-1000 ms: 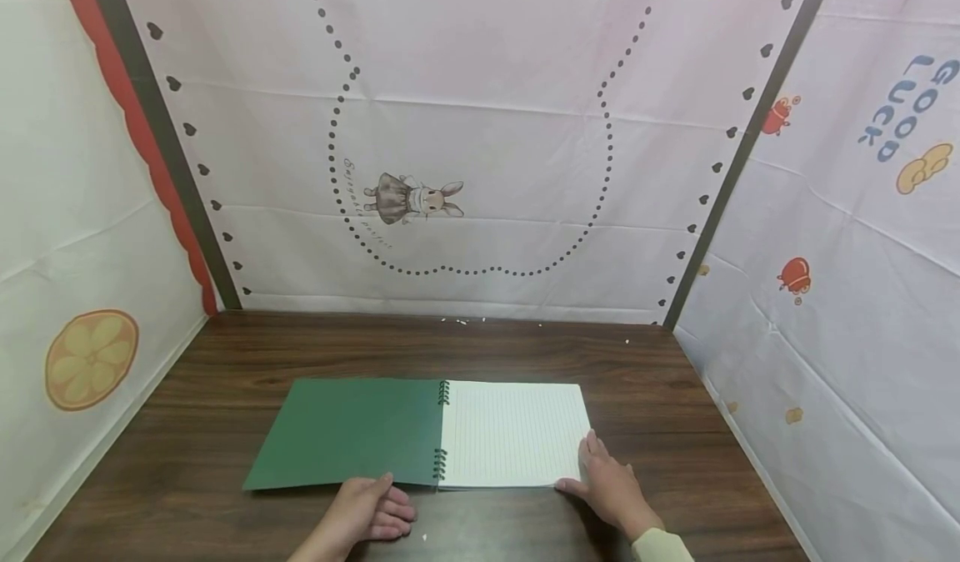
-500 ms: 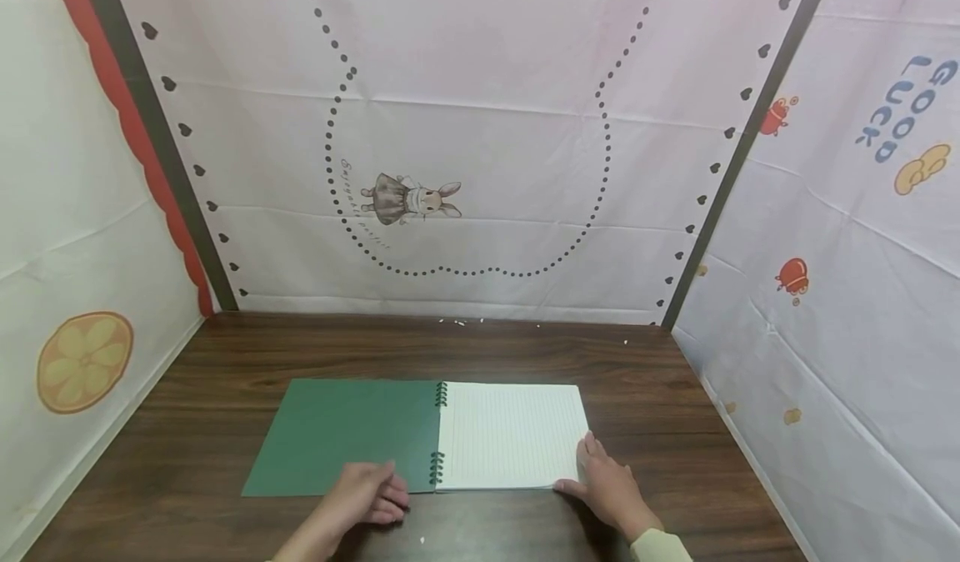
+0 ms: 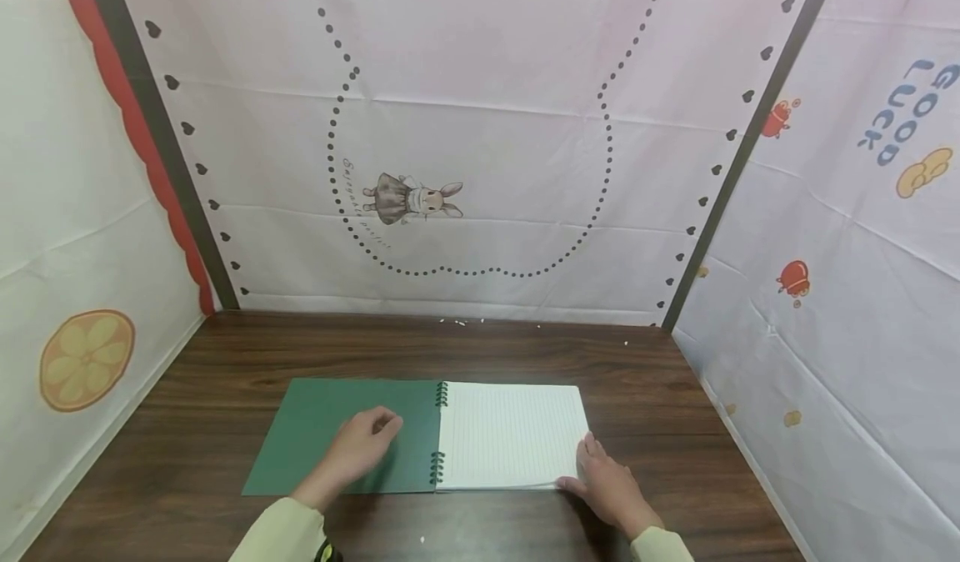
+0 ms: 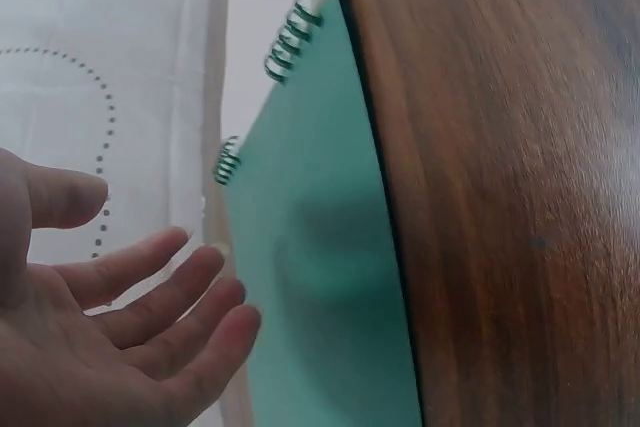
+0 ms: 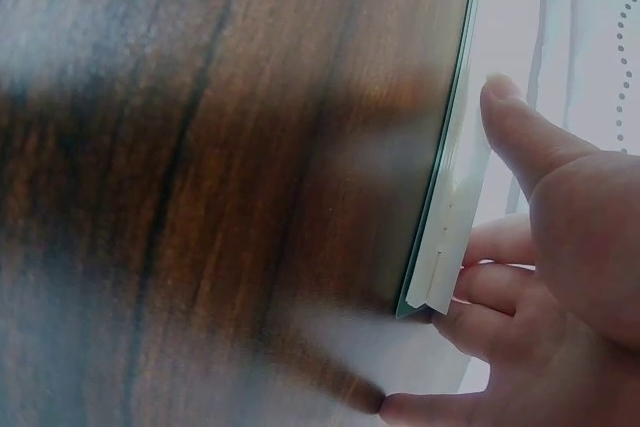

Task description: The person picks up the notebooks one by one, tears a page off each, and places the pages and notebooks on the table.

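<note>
A spiral notebook lies open on the table, its green cover (image 3: pixel 315 437) to the left and a lined white page (image 3: pixel 510 433) to the right. Over the cover hangs my left hand (image 3: pixel 358 444), holding nothing; its fingers are loosely bent and spread in the left wrist view, with a blurred shadow on the green cover (image 4: pixel 330 247) beside them. My right hand (image 3: pixel 606 483) rests at the page's lower right corner. In the right wrist view, the right thumb (image 5: pixel 530 132) lies along the page side, and the fingers sit by the notebook's edge (image 5: pixel 440 247), the little finger touching the table.
The dark wooden table (image 3: pixel 495 529) is enclosed by printed white cloth (image 3: pixel 510 170) at the back and both sides. Small white scraps (image 3: pixel 459 322) lie along its back edge. Black coil binding (image 3: pixel 438 466) joins the two notebook halves.
My left hand has risen from the cover's lower edge and moved forward over the green cover. The cover's near edge now lies slightly lower in view. My right hand stays in place.
</note>
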`<state>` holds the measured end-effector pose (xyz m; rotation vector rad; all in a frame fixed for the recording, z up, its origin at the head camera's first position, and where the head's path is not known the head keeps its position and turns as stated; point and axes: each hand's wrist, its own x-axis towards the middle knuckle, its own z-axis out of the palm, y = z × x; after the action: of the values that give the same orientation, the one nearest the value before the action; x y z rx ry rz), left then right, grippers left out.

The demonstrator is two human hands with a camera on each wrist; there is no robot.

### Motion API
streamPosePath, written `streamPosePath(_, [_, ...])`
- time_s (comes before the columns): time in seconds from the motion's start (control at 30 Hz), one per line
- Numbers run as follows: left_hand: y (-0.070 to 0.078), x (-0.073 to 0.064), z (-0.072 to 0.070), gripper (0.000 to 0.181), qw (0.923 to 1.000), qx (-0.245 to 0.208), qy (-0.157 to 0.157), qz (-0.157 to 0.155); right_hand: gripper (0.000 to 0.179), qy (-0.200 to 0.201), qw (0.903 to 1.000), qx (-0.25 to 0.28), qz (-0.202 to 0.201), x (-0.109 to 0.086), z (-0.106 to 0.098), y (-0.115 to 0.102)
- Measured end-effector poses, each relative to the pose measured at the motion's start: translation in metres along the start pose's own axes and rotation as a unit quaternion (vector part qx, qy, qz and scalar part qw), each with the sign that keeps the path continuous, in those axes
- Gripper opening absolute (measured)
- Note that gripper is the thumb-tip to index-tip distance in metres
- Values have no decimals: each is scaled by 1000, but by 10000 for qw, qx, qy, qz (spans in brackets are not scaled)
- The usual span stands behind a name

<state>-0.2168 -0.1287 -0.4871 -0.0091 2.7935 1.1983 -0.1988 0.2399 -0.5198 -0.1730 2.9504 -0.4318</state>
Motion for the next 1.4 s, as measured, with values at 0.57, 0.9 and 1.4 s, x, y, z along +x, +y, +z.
streamPosePath(0.57, [-28, 30, 20, 58, 9865, 1501, 129, 639, 69, -56, 9999, 103, -68, -1, -3, -1])
streamPosePath(0.9, [-32, 34, 24, 71, 9772, 1978, -139, 755, 67, -187, 9998, 90, -37, 2, -2, 2])
streamPosePath(1.4, [-37, 38, 28, 92, 9676, 2318, -773, 634, 65, -378, 9990, 188, -150, 1, -3, 7])
